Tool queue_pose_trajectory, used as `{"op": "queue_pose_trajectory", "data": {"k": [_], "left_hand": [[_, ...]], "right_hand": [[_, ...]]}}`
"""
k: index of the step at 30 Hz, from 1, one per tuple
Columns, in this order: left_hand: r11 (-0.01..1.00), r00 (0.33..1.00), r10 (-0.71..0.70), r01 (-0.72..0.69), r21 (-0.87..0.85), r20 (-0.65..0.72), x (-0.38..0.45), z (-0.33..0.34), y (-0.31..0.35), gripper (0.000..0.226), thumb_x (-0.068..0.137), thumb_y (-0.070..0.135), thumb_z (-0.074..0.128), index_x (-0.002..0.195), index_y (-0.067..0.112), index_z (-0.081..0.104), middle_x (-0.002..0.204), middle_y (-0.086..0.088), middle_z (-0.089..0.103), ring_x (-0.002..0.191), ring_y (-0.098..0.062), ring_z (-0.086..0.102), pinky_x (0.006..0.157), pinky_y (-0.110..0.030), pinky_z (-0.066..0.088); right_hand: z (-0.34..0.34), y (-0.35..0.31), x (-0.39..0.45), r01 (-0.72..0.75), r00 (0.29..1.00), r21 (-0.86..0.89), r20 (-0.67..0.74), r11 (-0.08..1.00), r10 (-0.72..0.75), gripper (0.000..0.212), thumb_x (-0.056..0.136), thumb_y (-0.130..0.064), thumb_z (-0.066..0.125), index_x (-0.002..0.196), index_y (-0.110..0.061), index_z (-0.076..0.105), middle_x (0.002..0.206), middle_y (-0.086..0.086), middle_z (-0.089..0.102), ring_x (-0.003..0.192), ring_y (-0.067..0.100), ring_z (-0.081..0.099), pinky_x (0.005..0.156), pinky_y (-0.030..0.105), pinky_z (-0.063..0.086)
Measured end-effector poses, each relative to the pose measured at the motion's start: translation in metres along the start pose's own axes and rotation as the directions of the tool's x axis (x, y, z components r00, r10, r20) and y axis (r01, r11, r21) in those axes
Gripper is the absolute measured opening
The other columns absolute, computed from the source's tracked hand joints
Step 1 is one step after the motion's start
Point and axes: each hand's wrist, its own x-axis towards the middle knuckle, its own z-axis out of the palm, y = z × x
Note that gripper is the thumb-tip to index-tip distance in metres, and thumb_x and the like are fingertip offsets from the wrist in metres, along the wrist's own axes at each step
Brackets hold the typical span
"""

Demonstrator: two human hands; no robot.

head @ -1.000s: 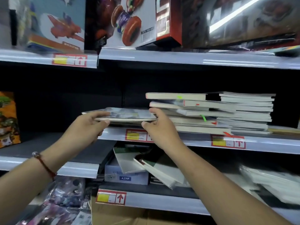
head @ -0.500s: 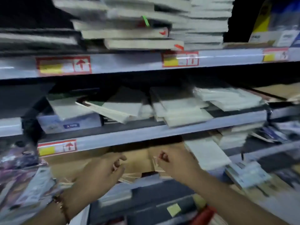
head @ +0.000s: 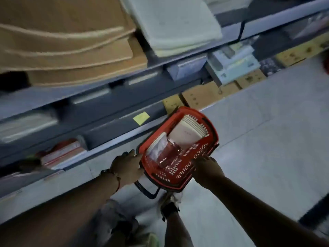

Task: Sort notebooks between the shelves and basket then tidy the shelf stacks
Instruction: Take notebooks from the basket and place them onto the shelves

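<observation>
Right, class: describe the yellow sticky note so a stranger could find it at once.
Start at the red basket on the floor between the two hands. Look just up and left of it to the dark grey base of the shelving. The yellow sticky note sits there, the only small bright yellow square on that dark panel.

One red basket (head: 179, 177) stands on the floor (head: 267, 139). Inside it are two groups of notebooks: one pale stack (head: 188, 134) at the far end, where the blur hides the exact number, and one plastic-wrapped pack (head: 165, 152) at the near end. Two hands are at the basket, one left hand (head: 127, 166) and one right hand (head: 206, 168). One yellow note (head: 141, 118) is on the shelf edge.
</observation>
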Motion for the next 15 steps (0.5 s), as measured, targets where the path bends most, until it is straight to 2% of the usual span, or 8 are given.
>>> {"op": "queue_pose_trajectory", "data": {"k": [3,5,11,15], "left_hand": [[0.997,1.0,0.006,-0.004,0.072,-0.015,0.067,0.057,0.01,0.059,0.096,0.043,0.048,0.15,0.028,0.03,0.149,-0.008,0.043,0.129,-0.032,0.048,0.106,-0.043,0.043],[0.994,1.0,-0.001,0.001,0.107,0.003,0.109,0.088,0.014,0.055,0.096,0.038,0.051,0.147,0.025,0.036,0.144,-0.006,0.048,0.126,-0.031,0.051,0.104,-0.043,0.045],[0.93,0.999,0.026,-0.009,0.367,-0.04,0.208,0.158,0.024,0.043,0.093,0.033,0.054,0.134,0.022,0.047,0.132,-0.002,0.056,0.118,-0.024,0.057,0.095,-0.036,0.047],[0.919,0.988,-0.089,0.132,0.373,-0.129,0.246,0.181,0.029,0.034,0.097,0.021,0.044,0.13,0.013,0.046,0.131,-0.003,0.057,0.118,-0.023,0.058,0.092,-0.034,0.049]], "right_hand": [[0.059,0.034,0.047,-0.011,0.999,-0.024,0.044,1.0,0.012,0.042,0.087,-0.035,0.051,0.125,-0.02,0.059,0.133,0.006,0.06,0.128,0.029,0.05,0.107,0.038,0.038],[0.092,0.049,0.079,0.011,0.996,-0.076,0.085,0.997,-0.005,0.04,0.089,-0.035,0.05,0.125,-0.019,0.058,0.133,0.007,0.06,0.127,0.03,0.051,0.107,0.038,0.038],[0.172,0.076,0.166,0.044,0.984,-0.131,0.178,0.99,-0.021,0.051,0.094,-0.035,0.052,0.141,-0.019,0.044,0.141,0.008,0.053,0.131,0.03,0.045,0.112,0.043,0.034],[0.204,0.083,0.208,0.06,0.982,-0.125,0.188,0.99,-0.036,0.05,0.096,-0.033,0.05,0.142,-0.017,0.041,0.14,0.01,0.053,0.13,0.03,0.045,0.109,0.046,0.037]]}}
